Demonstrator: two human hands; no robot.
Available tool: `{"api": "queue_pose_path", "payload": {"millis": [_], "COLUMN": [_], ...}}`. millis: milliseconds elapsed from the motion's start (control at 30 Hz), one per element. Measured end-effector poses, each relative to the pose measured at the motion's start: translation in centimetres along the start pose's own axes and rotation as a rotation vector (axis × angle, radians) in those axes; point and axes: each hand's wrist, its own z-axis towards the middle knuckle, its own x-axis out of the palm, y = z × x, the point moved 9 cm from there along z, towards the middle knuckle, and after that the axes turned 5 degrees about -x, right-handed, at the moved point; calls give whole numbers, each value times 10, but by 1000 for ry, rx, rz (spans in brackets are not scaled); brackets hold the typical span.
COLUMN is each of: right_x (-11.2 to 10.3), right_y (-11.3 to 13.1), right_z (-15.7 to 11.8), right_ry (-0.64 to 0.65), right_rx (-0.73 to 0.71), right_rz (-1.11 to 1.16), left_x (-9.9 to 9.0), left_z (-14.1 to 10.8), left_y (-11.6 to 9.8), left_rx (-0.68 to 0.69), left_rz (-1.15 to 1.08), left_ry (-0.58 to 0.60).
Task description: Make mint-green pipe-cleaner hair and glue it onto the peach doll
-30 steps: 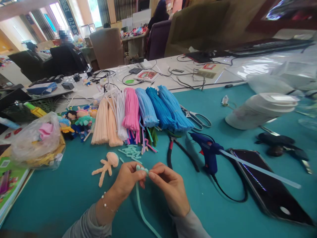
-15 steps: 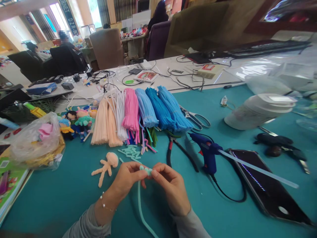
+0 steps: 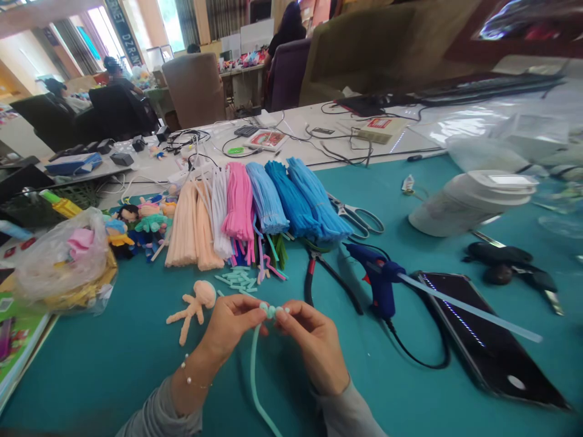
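Teal worktop (image 3: 109, 358) is giving room at lower left, beside the green book (image 3: 31, 329); at lower centre, left hand (image 3: 233, 323) and right hand (image 3: 314, 341) are pinching a mint chenille stem (image 3: 254, 370), forearms angling inward.

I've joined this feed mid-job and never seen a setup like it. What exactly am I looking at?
There's no machine here: these are a person's bare hands, seen from one head-worn camera looking forward and down. The left hand and right hand pinch the bunched part of a pale green strip, whose tail runs toward the bottom edge. Around them on the teal mat lie a peach doll figure, short green pieces, bundles of coloured stems, pliers, a blue glue gun and a phone.
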Motion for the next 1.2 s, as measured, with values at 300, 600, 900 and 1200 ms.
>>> {"api": "queue_pose_path", "payload": {"millis": [300,600,900,1200], "right_x": [4,7,12,24], "right_y": [-3,0,0,14], "right_z": [-1,4,3,0], "right_ry": [29,130,197,302], "right_rx": [1,-38,27,-7], "right_rz": [3,-37,10,19], "left_x": [5,6,12,14], "left_z": [-2,-2,-6,-7], "left_y": [-5,1,6,11], "left_rx": [-11,-80,-223,-257], "left_rz": [12,-60,-56,-39], "left_ry": [33,59,120,182]}}
